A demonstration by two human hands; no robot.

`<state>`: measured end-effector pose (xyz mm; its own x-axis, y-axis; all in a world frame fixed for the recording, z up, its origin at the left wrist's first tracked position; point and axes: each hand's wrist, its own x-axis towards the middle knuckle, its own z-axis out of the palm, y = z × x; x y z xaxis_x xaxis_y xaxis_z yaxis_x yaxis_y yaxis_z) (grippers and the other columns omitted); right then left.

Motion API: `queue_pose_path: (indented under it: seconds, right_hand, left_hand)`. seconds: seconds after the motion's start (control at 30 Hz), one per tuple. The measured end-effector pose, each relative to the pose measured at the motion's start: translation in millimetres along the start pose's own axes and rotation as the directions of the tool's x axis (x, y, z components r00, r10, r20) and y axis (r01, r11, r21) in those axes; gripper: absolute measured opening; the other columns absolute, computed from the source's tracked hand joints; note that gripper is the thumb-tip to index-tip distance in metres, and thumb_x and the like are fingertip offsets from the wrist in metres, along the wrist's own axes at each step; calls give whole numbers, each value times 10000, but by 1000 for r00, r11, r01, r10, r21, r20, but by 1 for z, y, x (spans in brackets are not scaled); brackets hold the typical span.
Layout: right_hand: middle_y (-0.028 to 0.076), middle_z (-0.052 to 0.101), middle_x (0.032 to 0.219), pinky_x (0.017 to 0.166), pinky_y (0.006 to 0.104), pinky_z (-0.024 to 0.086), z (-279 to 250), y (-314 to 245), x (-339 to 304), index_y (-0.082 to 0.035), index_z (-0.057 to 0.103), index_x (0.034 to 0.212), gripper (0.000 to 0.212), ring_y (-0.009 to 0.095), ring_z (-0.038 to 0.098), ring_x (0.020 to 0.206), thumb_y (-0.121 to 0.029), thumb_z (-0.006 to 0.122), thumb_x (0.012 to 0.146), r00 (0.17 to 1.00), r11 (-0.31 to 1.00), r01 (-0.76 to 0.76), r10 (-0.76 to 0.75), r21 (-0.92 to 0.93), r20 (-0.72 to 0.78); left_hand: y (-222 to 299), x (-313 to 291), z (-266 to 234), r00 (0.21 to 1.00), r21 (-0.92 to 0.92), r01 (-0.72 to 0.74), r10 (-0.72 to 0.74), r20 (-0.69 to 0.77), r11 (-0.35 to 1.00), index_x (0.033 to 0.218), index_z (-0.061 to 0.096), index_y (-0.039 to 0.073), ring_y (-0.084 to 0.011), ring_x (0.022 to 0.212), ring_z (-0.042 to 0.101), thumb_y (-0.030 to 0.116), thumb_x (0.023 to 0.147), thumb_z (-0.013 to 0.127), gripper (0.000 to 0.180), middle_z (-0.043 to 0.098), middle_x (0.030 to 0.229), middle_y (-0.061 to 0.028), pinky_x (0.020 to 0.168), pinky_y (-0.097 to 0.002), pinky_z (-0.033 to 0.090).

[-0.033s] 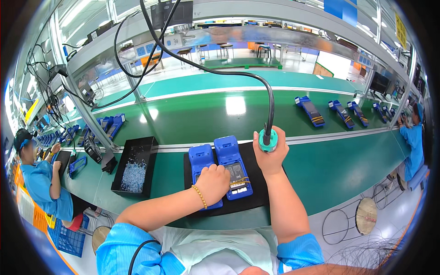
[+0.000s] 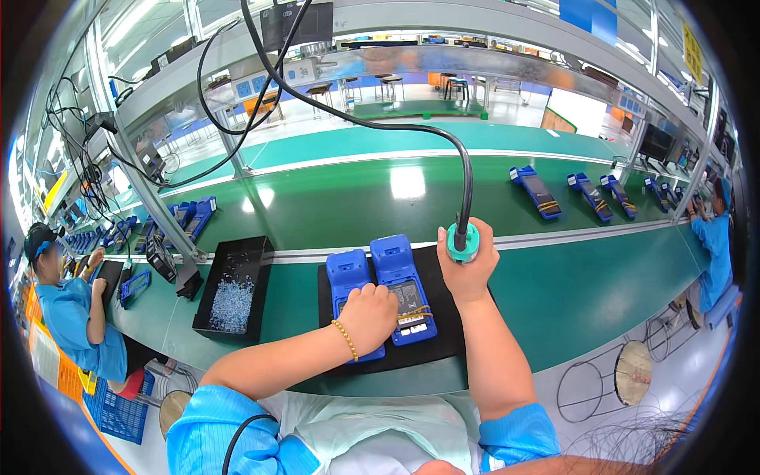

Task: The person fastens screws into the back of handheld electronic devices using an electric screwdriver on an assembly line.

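Observation:
Two blue handheld terminals lie side by side on a black mat (image 2: 447, 321) in front of me. My left hand (image 2: 369, 318) rests over the lower part of the left terminal (image 2: 347, 271), its fingers curled together; whatever they pinch is hidden. Beside it, the right terminal (image 2: 393, 260) shows a dark battery label and a yellowish rubber band (image 2: 415, 314) round its lower half. To the right of both, my right hand (image 2: 467, 277) is wrapped round an electric screwdriver (image 2: 464, 241) with a green top and a black cable. The screwdriver's tip is out of sight below the hand.
Left of the mat stands a black tray (image 2: 247, 255) of small clear-blue pieces. A thick black cable (image 2: 380, 124) loops down from above. More blue terminals (image 2: 536, 194) lie on the green belt beyond. Co-workers sit at left (image 2: 67, 313) and right (image 2: 716, 245).

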<state>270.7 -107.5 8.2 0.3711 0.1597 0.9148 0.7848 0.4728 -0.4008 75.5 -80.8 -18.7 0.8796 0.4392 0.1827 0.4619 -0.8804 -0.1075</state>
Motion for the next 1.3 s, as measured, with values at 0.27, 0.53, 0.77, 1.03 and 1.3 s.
queue_pose_path:
  seconds: [0.27,0.53,0.77,1.03,1.3]
  right_hand:
    - [56,618,742,606,249,500,1,1,7,-19,539,1000,358,139,624,629,-19,780,736,999,999,51,-51,-15,4]
    - [70,626,780,611,257,503,0,-1,5,-16,550,988,354,151,635,645,-19,786,725,999,999,33,-33,-20,12]
    - [72,630,773,615,250,504,4,7,5,-8,542,1000,352,144,636,649,-26,780,740,999,999,40,-39,-15,26]
    - [63,631,749,603,241,498,7,8,3,-11,534,1022,351,136,625,639,-58,773,770,1000,1000,16,-16,-18,5]
    - [79,642,777,630,272,511,2,3,4,-16,570,1032,367,155,632,653,-98,796,754,1000,996,-1,0,-88,-7]
  left_hand:
    - [-5,6,-11,993,43,-111,113,-39,993,842,610,-6,-269,883,530,105,781,563,135,544,896,-143,738,-355,484]
    - [-3,3,-7,988,57,-145,148,-51,988,810,586,-24,-282,855,509,95,744,576,136,534,869,-148,774,-347,463]
    - [1,4,-15,991,106,-130,128,27,986,869,621,-35,-267,873,509,94,759,580,175,551,871,-144,770,-323,472]
    - [2,4,-21,978,148,-207,198,71,967,763,621,-31,-289,867,518,62,708,594,111,540,870,-143,787,-358,465]
    - [-45,-14,-21,974,-175,34,-72,-214,984,755,596,-22,-350,825,571,61,781,599,88,571,823,-174,761,-415,490]
